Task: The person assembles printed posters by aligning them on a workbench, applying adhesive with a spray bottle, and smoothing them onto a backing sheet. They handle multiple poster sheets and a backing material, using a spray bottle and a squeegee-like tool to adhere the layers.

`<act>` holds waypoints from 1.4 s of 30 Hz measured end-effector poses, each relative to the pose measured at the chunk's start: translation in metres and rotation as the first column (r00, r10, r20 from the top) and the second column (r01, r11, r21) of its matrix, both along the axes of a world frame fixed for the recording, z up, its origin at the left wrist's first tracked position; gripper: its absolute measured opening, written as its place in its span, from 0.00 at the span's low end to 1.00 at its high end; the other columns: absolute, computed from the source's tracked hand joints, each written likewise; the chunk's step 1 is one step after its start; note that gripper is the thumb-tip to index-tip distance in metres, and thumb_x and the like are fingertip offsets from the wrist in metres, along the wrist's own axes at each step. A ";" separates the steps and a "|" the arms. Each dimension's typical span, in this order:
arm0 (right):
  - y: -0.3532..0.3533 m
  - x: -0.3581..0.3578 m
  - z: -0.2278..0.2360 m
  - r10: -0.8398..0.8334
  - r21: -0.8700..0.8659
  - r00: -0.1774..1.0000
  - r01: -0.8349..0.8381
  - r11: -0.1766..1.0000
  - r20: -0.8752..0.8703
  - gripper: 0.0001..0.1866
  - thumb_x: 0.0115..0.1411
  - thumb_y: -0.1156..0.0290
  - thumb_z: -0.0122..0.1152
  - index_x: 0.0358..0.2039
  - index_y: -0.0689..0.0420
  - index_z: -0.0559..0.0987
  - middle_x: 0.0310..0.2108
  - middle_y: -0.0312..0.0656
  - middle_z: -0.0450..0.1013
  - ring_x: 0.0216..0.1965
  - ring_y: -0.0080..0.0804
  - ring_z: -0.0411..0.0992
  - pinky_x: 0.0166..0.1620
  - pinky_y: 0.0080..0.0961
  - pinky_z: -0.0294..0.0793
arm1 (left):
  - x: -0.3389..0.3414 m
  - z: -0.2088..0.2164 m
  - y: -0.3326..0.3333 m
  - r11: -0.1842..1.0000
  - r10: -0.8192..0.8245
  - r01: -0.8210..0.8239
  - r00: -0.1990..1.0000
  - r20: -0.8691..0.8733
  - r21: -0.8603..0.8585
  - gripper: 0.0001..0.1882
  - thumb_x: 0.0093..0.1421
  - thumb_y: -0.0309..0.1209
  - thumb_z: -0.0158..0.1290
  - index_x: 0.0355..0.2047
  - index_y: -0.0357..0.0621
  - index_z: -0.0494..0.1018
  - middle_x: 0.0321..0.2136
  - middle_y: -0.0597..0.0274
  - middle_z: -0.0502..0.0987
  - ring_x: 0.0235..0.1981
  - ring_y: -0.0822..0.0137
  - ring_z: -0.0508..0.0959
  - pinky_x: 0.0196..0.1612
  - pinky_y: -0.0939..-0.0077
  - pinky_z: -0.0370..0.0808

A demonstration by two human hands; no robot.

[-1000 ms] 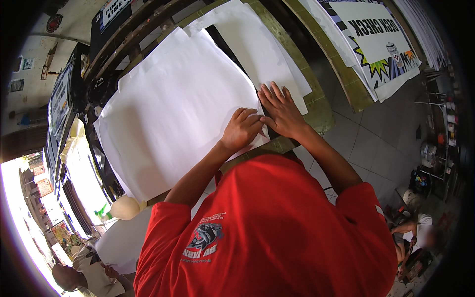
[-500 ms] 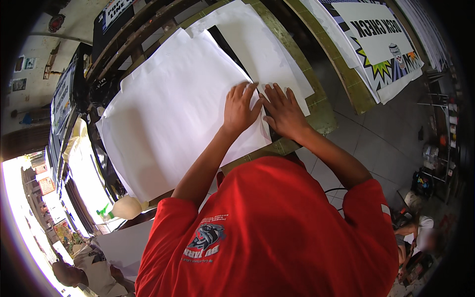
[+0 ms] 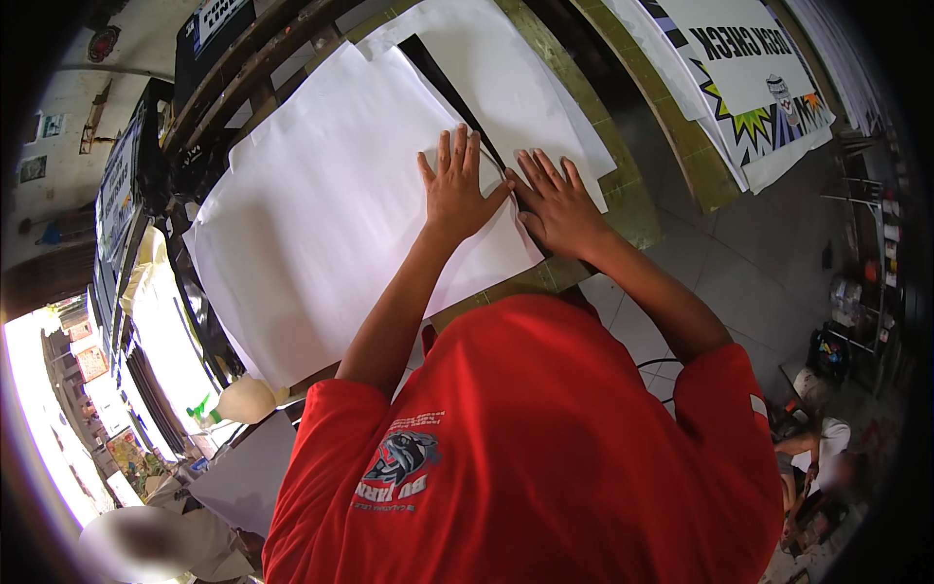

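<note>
White, smooth and broad, the large paper sheet (image 3: 311, 195) is lying, in the head view, close to the near edge of the olive-green, flat-topped table (image 3: 632, 200), beside a narrow black strip (image 3: 453, 97). Curled a second ago, the bare left hand (image 3: 457, 198) is now resting flat on it, fingers spread, seemingly pressing it smooth, while the bare right hand (image 3: 564, 214) is staying at its right edge, fingers slightly apart.
</note>
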State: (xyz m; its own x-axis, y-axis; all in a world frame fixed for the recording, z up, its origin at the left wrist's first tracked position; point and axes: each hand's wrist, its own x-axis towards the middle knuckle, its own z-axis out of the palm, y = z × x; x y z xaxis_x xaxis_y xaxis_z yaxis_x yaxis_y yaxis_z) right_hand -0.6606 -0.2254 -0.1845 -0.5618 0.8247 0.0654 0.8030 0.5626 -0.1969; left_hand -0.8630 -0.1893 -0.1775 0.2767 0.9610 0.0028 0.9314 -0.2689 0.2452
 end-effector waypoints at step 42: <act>0.001 -0.001 0.009 0.000 0.004 0.999 0.000 1.000 0.053 0.34 0.61 0.56 0.53 0.68 0.49 0.61 0.70 0.50 0.52 0.71 0.46 0.49 0.67 0.55 0.49 | -0.010 -0.004 -0.004 0.998 0.042 -0.041 0.999 -0.010 0.055 0.39 0.61 0.52 0.49 0.69 0.52 0.55 0.70 0.53 0.53 0.71 0.49 0.48 0.66 0.32 0.41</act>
State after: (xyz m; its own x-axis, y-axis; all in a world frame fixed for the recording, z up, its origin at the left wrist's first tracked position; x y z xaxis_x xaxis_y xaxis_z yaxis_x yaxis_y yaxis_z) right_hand -0.6616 -0.2247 -0.1751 -0.5643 0.8246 0.0387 0.8124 0.5631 -0.1516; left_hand -0.8734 -0.1936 -0.1811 0.2369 0.9701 0.0532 0.9447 -0.2428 0.2206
